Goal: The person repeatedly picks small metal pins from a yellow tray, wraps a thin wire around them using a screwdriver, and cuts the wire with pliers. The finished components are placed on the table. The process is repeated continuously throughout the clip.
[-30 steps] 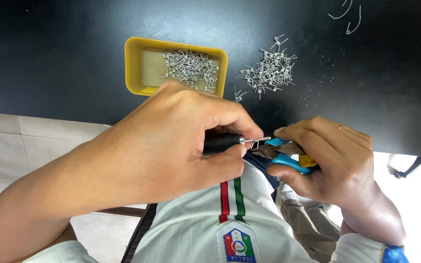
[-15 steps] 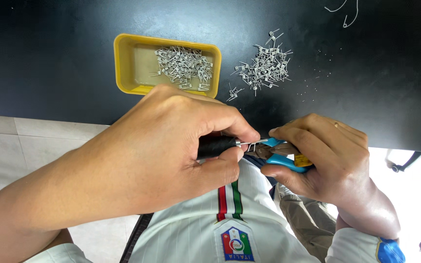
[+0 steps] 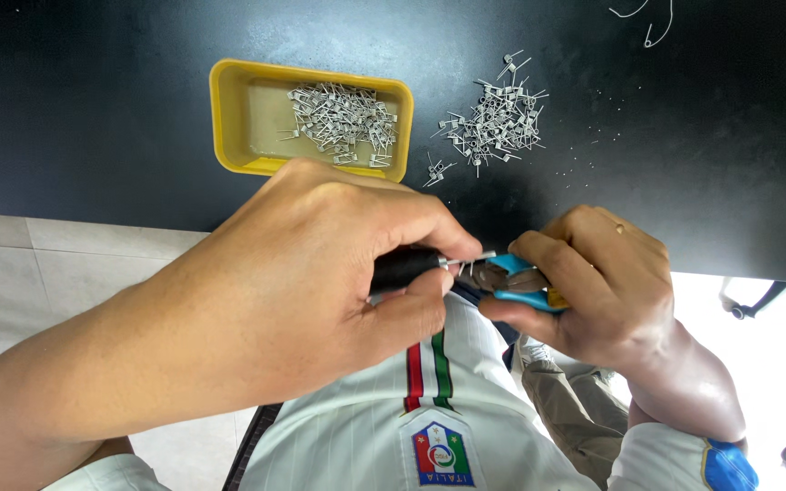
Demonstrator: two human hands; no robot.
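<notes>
We look down on our two hands working close together just below the near edge of the black tabletop [image 3: 120, 109], above our white shirt [image 3: 366, 427]. Our left hand [image 3: 320, 273] has its fingers [image 3: 429, 232] curled together and clamped on a black-handled tool [image 3: 404, 268], whose thin metal tip points to the right and pokes out past the thumb. Our right hand [image 3: 598, 286] has its fingers [image 3: 548, 259] closed tight around a pair of small blue-handled cutters [image 3: 520, 280], with the cutter's nose pointing left so that it meets the tool's tip. Between the two tips sits a small wire piece [image 3: 471, 265]; it is too small for us to tell exactly how it is held. On the tabletop, well apart from the hands, stands a yellow tray [image 3: 238, 118] with rounded corners, and a heap of small silver wire coils [image 3: 343, 118] lies in its right half. Just beside the tray to the right, a second loose pile of coils [image 3: 495, 123] lies straight on the dark surface, with a few strays near the tray's lower right corner. Far off at the top right edge we see a bent length of thin wire [image 3: 649, 23]. Pale floor tiles [image 3: 56, 273] show below the tabletop on the left.
</notes>
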